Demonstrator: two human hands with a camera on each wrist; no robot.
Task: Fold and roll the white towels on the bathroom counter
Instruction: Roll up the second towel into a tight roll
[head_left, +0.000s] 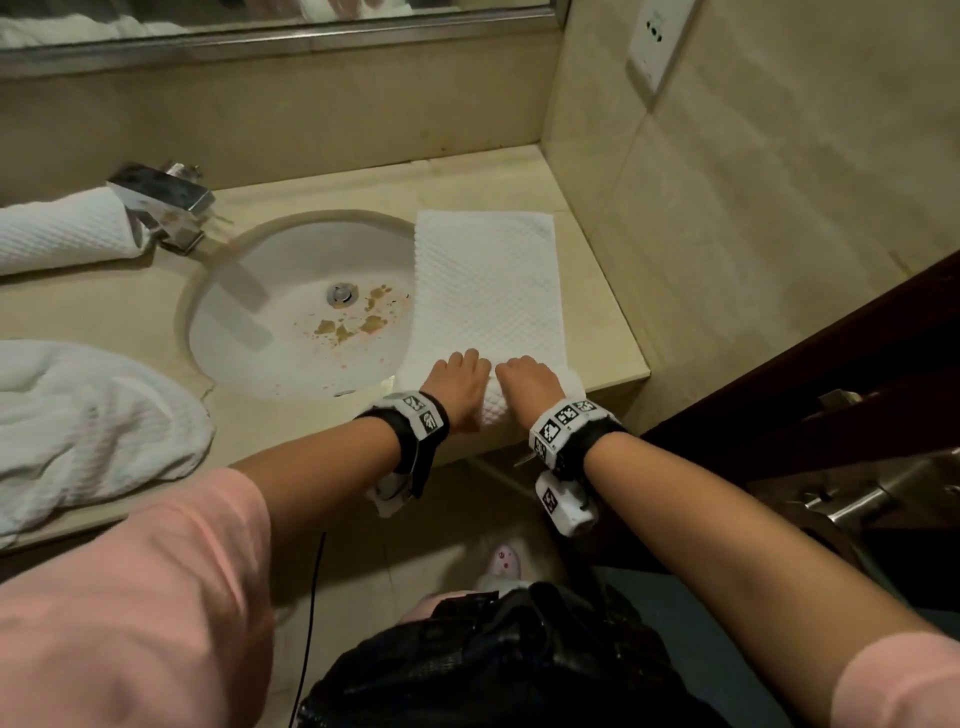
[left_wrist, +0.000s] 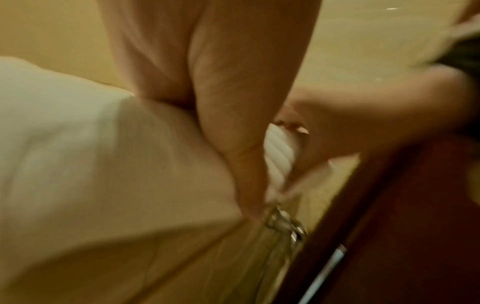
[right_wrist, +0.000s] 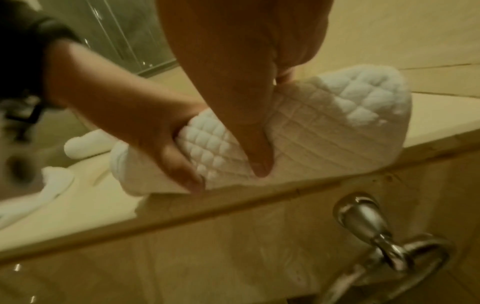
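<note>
A folded white waffle towel (head_left: 485, 291) lies as a long strip on the counter (head_left: 597, 312) to the right of the sink. Its near end is wound into a short roll (right_wrist: 324, 131) at the counter's front edge. My left hand (head_left: 460, 376) and right hand (head_left: 524, 382) sit side by side on that roll, fingers curled over its top and thumbs against its near side. In the right wrist view the left hand (right_wrist: 145, 131) grips the roll's left part. The left wrist view is blurred and shows only a sliver of the towel (left_wrist: 278, 152).
A rolled towel (head_left: 62, 234) lies at the far left beside the faucet (head_left: 166, 202). A loose towel heap (head_left: 78, 426) covers the near left counter. The stained sink (head_left: 311, 312) is left of the strip. A wall and a dark door (head_left: 831, 374) close the right side.
</note>
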